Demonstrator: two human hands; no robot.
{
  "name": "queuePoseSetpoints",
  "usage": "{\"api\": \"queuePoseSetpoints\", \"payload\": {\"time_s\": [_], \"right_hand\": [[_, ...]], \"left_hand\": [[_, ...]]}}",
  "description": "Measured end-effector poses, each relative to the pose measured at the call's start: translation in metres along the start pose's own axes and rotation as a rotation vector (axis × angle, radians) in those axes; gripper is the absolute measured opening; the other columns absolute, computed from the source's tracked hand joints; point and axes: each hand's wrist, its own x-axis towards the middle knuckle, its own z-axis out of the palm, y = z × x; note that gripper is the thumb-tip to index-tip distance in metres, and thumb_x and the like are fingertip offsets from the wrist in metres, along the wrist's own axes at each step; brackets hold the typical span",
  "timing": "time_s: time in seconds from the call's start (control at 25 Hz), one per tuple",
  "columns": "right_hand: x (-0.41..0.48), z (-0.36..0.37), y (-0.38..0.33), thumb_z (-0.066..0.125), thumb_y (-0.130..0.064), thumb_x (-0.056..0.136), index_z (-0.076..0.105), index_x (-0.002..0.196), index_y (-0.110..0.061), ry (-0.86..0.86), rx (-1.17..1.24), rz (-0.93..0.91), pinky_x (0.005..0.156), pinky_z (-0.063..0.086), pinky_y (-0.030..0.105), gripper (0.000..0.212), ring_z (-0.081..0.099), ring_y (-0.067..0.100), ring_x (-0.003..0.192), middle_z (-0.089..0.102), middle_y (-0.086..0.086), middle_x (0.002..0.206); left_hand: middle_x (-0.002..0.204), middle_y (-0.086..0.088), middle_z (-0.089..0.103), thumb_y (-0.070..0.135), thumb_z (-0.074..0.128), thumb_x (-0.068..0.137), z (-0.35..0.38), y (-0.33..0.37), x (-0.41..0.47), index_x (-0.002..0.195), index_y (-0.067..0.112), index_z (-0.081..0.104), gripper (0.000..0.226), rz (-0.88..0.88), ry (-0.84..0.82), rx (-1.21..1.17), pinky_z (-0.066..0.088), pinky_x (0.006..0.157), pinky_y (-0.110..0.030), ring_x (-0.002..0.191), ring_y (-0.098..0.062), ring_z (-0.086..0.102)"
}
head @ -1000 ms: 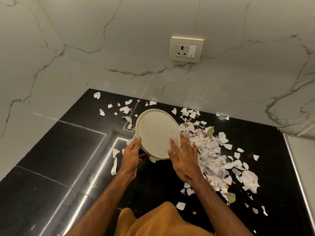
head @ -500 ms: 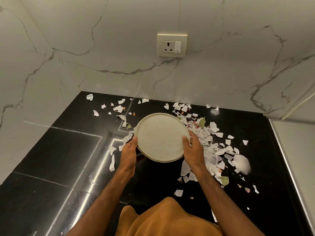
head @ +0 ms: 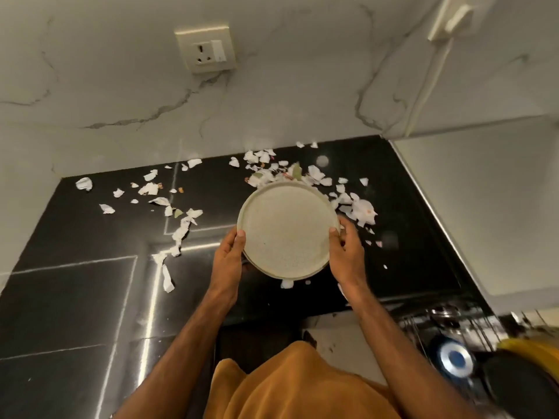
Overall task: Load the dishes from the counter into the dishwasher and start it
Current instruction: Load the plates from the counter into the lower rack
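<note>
At the centre of the head view, the left hand [head: 228,257] and right hand [head: 348,252] grasp a round cream plate [head: 287,231] by opposite sides of its rim, each thumb lying on the upper lip; the fingers beneath are hidden. The plate appears lifted just off the black counter [head: 75,297], its face tilted slightly toward the wearer. To carry it well, the two-sided hold should stay level and firm, since a grip on the rim alone gives little margin against slipping. Torn paper scraps [head: 181,228] lie scattered around and behind the plate, and any clinging underneath would best be shaken off before loading. Beyond the scraps rises a marble wall with a socket [head: 207,51]; a pale panel [head: 484,207] bounds the counter on the right. The counter's front edge runs just below the wrists, and past it, lower right, the dishwasher rack [head: 472,325] stands open with a yellow dish [head: 532,349] already in it. The likely path is back and rightward, over that edge.
</note>
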Motion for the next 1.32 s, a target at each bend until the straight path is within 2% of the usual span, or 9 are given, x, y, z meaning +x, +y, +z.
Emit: {"api": "queuePoseSetpoints", "payload": {"time_s": [0.12, 0.24, 0.4, 0.48, 0.72, 0.88, 1.04, 1.2, 1.32], "right_hand": [[-0.039, -0.047, 0.023, 0.054, -0.038, 0.107, 0.048, 0.147, -0.031, 0.126, -0.013, 0.027, 0.088, 0.061, 0.033, 0.04, 0.064, 0.011, 0.114, 0.061, -0.008, 0.129], [-0.081, -0.101, 0.046, 0.059, -0.037, 0.105, 0.052, 0.142, -0.027, 0.304, -0.051, 0.058, 0.079, 0.057, 0.023, 0.039, 0.066, 0.003, 0.1, 0.065, -0.014, 0.111], [-0.138, -0.178, 0.079, 0.061, -0.032, 0.104, 0.056, 0.137, -0.023, 0.554, -0.037, 0.149, 0.092, 0.059, 0.041, 0.034, 0.066, 0.015, 0.107, 0.067, -0.004, 0.118], [-0.161, -0.209, 0.093, 0.059, -0.035, 0.105, 0.055, 0.139, -0.024, 0.644, -0.02, 0.216, 0.094, 0.058, 0.043, 0.036, 0.064, 0.018, 0.112, 0.065, -0.004, 0.124], [-0.223, -0.29, 0.146, 0.054, -0.034, 0.107, 0.05, 0.138, -0.024, 0.911, 0.082, 0.402, 0.073, 0.052, 0.024, 0.032, 0.063, 0.008, 0.097, 0.062, -0.006, 0.116], [-0.248, -0.35, 0.195, 0.058, -0.034, 0.105, 0.055, 0.121, -0.025, 1.014, 0.126, 0.554, 0.081, 0.053, 0.035, 0.018, 0.065, 0.021, 0.098, 0.067, -0.001, 0.108], [-0.249, -0.403, 0.242, 0.061, -0.026, 0.104, 0.06, 0.123, -0.018, 1.055, 0.174, 0.621, 0.082, 0.045, 0.029, 0.021, 0.063, 0.021, 0.1, 0.067, 0.0, 0.11], [-0.241, -0.451, 0.287, 0.06, -0.016, 0.104, 0.063, 0.127, -0.014, 1.027, 0.145, 0.677, 0.082, 0.043, 0.027, 0.023, 0.06, 0.018, 0.098, 0.065, -0.002, 0.11], [-0.225, -0.48, 0.327, 0.055, -0.012, 0.105, 0.066, 0.13, -0.015, 0.994, 0.124, 0.687, 0.086, 0.046, 0.027, 0.027, 0.061, 0.019, 0.102, 0.066, -0.002, 0.112]], "left_hand": [[0.123, 0.002, 0.071, 0.037, 0.051, 0.106, 0.03, -0.013, -0.026, 0.13, 0.038, 0.064, 0.027, -0.021, -0.13, 0.025, 0.062, 0.081, -0.04, 0.109, -0.022, 0.072], [0.122, 0.004, 0.072, 0.037, 0.054, 0.106, 0.07, -0.032, -0.047, 0.126, 0.039, 0.068, 0.024, -0.064, -0.26, 0.065, 0.062, 0.079, -0.04, 0.109, -0.022, 0.071], [0.12, 0.004, 0.073, 0.036, 0.053, 0.107, 0.142, -0.063, -0.088, 0.13, 0.033, 0.067, 0.027, -0.121, -0.455, 0.13, 0.063, 0.077, -0.037, 0.107, -0.02, 0.071], [0.12, 0.001, 0.073, 0.036, 0.053, 0.107, 0.176, -0.075, -0.109, 0.134, 0.031, 0.065, 0.03, -0.139, -0.558, 0.183, 0.063, 0.077, -0.038, 0.105, -0.022, 0.072], [0.108, 0.008, 0.076, 0.029, 0.058, 0.106, 0.279, -0.115, -0.143, 0.124, 0.032, 0.069, 0.022, 0.044, -0.934, 0.524, 0.061, 0.078, -0.031, 0.098, -0.01, 0.073], [0.082, 0.016, 0.074, 0.029, 0.07, 0.097, 0.365, -0.16, -0.154, 0.104, 0.026, 0.073, 0.008, 0.285, -1.045, 0.933, 0.057, 0.083, -0.03, 0.079, 0.002, 0.068], [0.093, 0.002, 0.075, 0.028, 0.07, 0.095, 0.452, -0.203, -0.167, 0.108, 0.023, 0.072, 0.015, 0.443, -1.143, 1.245, 0.057, 0.086, -0.033, 0.09, -0.017, 0.07], [0.102, 0.002, 0.075, 0.026, 0.066, 0.098, 0.529, -0.24, -0.175, 0.121, 0.023, 0.072, 0.024, 0.457, -1.238, 1.389, 0.056, 0.091, -0.034, 0.092, -0.015, 0.068], [0.105, -0.001, 0.074, 0.024, 0.061, 0.102, 0.577, -0.283, -0.175, 0.124, 0.022, 0.071, 0.024, 0.494, -1.327, 1.443, 0.056, 0.082, -0.028, 0.093, -0.015, 0.068]]}}
